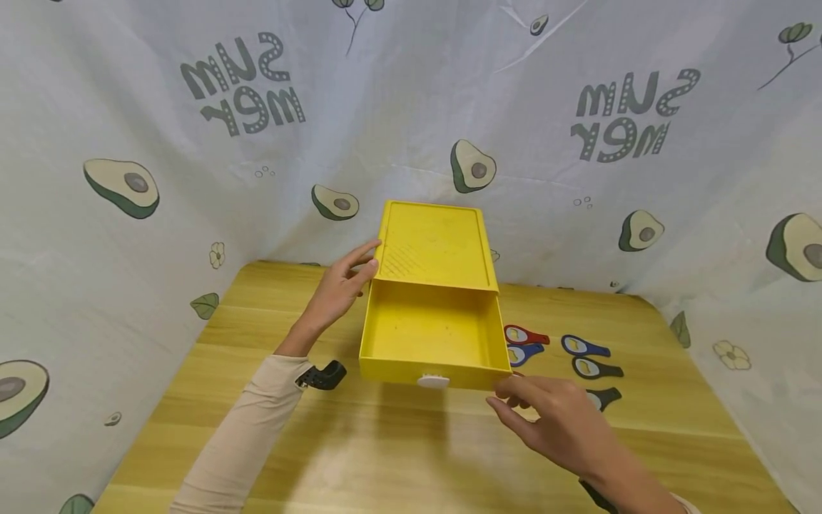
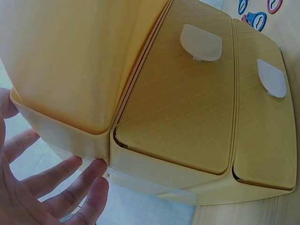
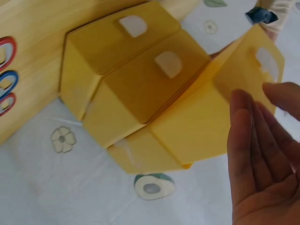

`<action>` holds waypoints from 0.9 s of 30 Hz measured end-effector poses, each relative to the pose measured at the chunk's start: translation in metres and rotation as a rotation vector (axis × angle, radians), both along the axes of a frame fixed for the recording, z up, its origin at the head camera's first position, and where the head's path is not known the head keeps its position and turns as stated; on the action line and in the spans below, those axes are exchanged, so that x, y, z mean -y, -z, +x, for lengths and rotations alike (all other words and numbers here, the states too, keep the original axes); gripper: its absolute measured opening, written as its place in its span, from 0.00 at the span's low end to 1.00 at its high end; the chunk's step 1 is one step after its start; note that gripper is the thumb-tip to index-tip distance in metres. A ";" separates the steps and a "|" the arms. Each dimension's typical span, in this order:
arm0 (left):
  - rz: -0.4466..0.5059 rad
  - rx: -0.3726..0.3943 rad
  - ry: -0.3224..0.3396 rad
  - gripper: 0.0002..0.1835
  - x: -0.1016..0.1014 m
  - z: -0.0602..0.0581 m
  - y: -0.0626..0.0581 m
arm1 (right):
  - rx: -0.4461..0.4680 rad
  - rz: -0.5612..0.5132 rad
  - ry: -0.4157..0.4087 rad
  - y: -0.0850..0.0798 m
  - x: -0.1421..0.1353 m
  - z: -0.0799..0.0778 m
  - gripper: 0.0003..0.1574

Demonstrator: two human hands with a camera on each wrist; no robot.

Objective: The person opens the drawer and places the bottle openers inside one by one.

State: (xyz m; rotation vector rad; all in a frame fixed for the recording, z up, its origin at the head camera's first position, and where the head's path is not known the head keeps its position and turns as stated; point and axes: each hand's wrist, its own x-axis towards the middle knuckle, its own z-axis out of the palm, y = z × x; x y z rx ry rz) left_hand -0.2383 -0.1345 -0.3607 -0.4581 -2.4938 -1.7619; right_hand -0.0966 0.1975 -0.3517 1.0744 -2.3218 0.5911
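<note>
Head view gives me a smooth yellow cabinet (image 1: 439, 243) on a wood-grained table (image 1: 359, 457), boxy top drawer (image 1: 392, 369) pulled out. The left hand (image 1: 337, 289) touches the cabinet's edge, fingers spread; the right hand (image 1: 565, 421), thumb parted from fingers, sits at the drawer's corner — contact I can't tell. Left wrist view reveals two lower fronts (image 2: 178, 103) the head view hides — diamond-textured, with rounded white knobs (image 2: 201, 43).

Tabletop (image 1: 186, 400): had yellowish wood grain, rounded far corners.
Cloth walls (image 1: 411, 86): hung pale, creased, behind and beside it.
Prints (image 1: 473, 167): avocados (image 1: 122, 187), flowers (image 1: 217, 255), leaves (image 1: 205, 305), reversed grey lettering (image 1: 619, 139) dotted them.
Light (image 1: 385, 478): gleamed palely up front.
</note>
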 end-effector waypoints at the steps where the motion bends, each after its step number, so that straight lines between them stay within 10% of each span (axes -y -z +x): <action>1: 0.003 0.004 0.001 0.26 0.000 0.000 0.000 | 0.005 0.011 -0.006 0.001 -0.003 0.000 0.24; 12: 0.016 0.012 0.002 0.26 -0.001 0.001 -0.001 | 0.128 0.208 -0.018 0.021 -0.045 -0.019 0.10; 27: 0.019 0.007 -0.008 0.25 -0.002 0.003 -0.002 | 0.476 0.437 0.232 0.063 -0.095 -0.074 0.16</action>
